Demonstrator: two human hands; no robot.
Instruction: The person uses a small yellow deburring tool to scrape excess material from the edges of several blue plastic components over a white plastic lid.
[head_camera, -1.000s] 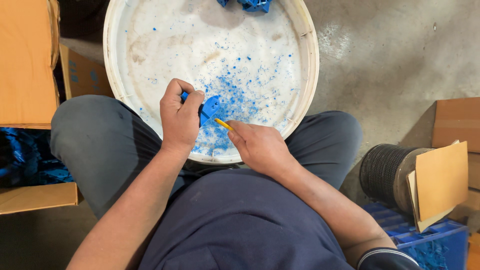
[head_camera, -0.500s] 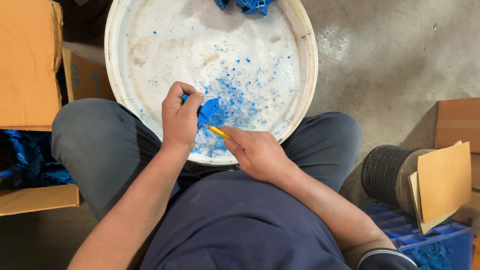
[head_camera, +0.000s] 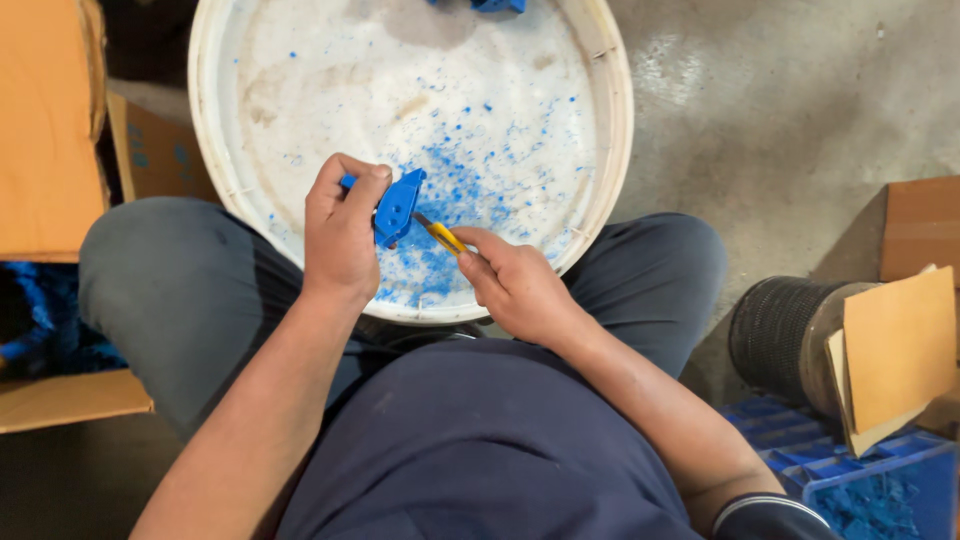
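Both hands work over a wide white basin (head_camera: 230, 120) that sits on the concrete floor (head_camera: 800, 110) between the person's knees. The left hand (head_camera: 340, 235) has its grip clamped around a small blue plastic part (head_camera: 397, 207), fingers curled over the top and thumb on the near side, so the piece stands tilted just above the basin's near rim. The right hand (head_camera: 515, 285) has its grip closed on a yellow-handled knife (head_camera: 443, 236), whose dark tip touches the lower edge of the blue part.

Compared with half a second ago, the blade tip has come up against the part from the right, and the right hand sits a little closer to the basin's rim. The left hand holds the part in nearly the same spot as before, with hardly any change in tilt. A second ago the knife lay lower and further from the piece.

Blue shavings (head_camera: 450, 190) are scattered on the white bottom of the basin, thickest just beyond the two hands, much as in the earlier views. More blue pieces (head_camera: 495, 5) lie at the basin's far edge. An open cardboard box (head_camera: 50, 130) stands to the left. To the right are a black ribbed roll (head_camera: 775, 335), a cardboard sheet (head_camera: 895, 345) leaning on it, and a blue crate (head_camera: 860, 480) with blue scraps.
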